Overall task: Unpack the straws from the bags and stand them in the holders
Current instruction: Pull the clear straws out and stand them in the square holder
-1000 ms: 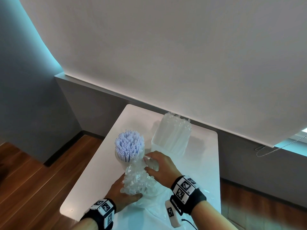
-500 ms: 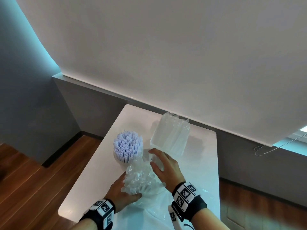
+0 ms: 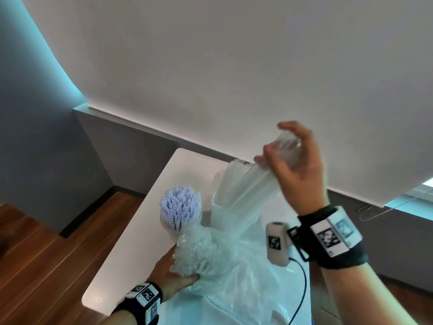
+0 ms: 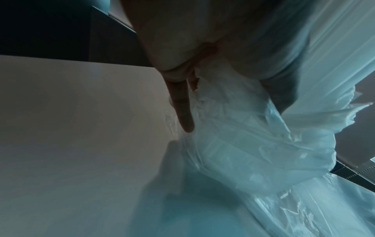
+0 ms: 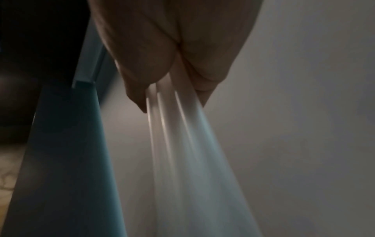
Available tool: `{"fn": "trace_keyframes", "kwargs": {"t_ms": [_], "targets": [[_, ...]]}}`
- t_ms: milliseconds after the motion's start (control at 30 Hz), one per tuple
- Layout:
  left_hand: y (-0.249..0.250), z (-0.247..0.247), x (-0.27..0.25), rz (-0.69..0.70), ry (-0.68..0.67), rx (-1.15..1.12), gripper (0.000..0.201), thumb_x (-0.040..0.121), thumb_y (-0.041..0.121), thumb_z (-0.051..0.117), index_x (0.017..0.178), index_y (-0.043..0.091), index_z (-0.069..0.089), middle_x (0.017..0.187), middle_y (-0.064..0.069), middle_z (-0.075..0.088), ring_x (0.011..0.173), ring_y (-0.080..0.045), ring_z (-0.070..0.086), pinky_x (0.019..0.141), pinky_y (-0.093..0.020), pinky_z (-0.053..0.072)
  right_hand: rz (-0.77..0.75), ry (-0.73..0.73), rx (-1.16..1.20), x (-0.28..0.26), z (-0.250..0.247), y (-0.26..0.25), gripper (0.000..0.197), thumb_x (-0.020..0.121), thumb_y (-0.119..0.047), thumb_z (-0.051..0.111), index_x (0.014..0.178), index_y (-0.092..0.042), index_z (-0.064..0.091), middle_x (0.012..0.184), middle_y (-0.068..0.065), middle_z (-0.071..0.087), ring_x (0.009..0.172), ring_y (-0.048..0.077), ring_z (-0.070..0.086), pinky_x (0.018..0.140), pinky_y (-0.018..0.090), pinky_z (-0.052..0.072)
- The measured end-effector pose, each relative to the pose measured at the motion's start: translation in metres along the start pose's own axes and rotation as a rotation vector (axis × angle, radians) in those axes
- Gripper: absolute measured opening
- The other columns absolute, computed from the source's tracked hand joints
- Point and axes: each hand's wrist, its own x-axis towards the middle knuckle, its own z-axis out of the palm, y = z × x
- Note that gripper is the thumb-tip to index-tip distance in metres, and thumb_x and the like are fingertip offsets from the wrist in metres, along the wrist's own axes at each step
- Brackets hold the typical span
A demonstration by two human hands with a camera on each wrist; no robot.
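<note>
On the white table (image 3: 131, 242), my left hand (image 3: 173, 273) grips a clear plastic bag (image 3: 210, 252) full of clear straws near the front edge. The left wrist view has the fingers (image 4: 182, 109) pressed against the crinkled bag (image 4: 253, 136). My right hand (image 3: 290, 160) is raised above the table and grips a bundle of clear straws (image 3: 255, 186) by its top end, slanting down towards the bag; the same bundle (image 5: 182, 144) hangs from the fingers in the right wrist view. A round holder (image 3: 171, 231) behind the bag is packed with lilac straws (image 3: 180, 207). A square holder (image 3: 218, 214) of clear straws stands to its right.
The table is narrow, with a wooden floor (image 3: 46, 266) to its left and a grey wall and pale window blind (image 3: 234, 66) behind it. A loose sheet of plastic (image 3: 246, 301) spreads over the near end of the table. A wrist camera (image 3: 276, 242) and cable hang under my right forearm.
My right hand has left the bag's mouth and risen up and to the right, pulling a bundle of clear straws out. The left hand stays on the bag.
</note>
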Motion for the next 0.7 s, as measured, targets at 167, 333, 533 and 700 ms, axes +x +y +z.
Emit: {"fn": "trace_keyframes", "kwargs": {"t_ms": [167,333,533,700], "targets": [[0.0,0.0,0.001,0.001,-0.004,0.008,0.088,0.053,0.042,0.093,0.13,0.029,0.052,0.117,0.01,0.065,0.107,-0.006,0.061,0.095,-0.022,0.043,0.004,0.097,0.03,0.023,-0.015,0.018,0.04,0.092,-0.01,0.067,0.122,-0.03,0.051,0.089,0.001,0.069,0.079,0.028,0.074,0.078,0.054,0.058],[0.004,0.001,0.0,0.013,0.002,0.011,0.079,0.058,0.035,0.093,0.126,0.029,0.052,0.11,0.014,0.064,0.101,-0.002,0.06,0.088,-0.016,0.042,0.144,-0.003,-0.179,0.001,0.001,0.072,0.04,0.09,-0.018,0.069,0.122,-0.034,0.052,0.09,-0.004,0.069,0.078,0.012,0.07,0.076,0.035,0.059],[0.013,0.0,-0.004,0.03,0.006,0.023,0.068,0.065,0.026,0.09,0.116,0.035,0.045,0.099,0.023,0.056,0.089,0.006,0.054,0.069,-0.002,0.037,0.219,-0.202,-0.463,-0.026,0.015,0.126,0.033,0.084,-0.023,0.074,0.114,-0.029,0.061,0.112,-0.012,0.063,0.11,0.012,0.055,0.092,0.023,0.039],[0.013,0.001,-0.005,0.039,-0.001,0.024,0.071,0.065,0.03,0.09,0.12,0.036,0.045,0.101,0.025,0.056,0.09,0.006,0.055,0.073,-0.004,0.038,0.1,-0.286,-0.71,-0.023,0.014,0.143,0.058,0.082,-0.04,0.074,0.135,-0.034,0.052,0.154,-0.007,0.028,0.137,0.023,0.026,0.11,0.035,0.024]]}}
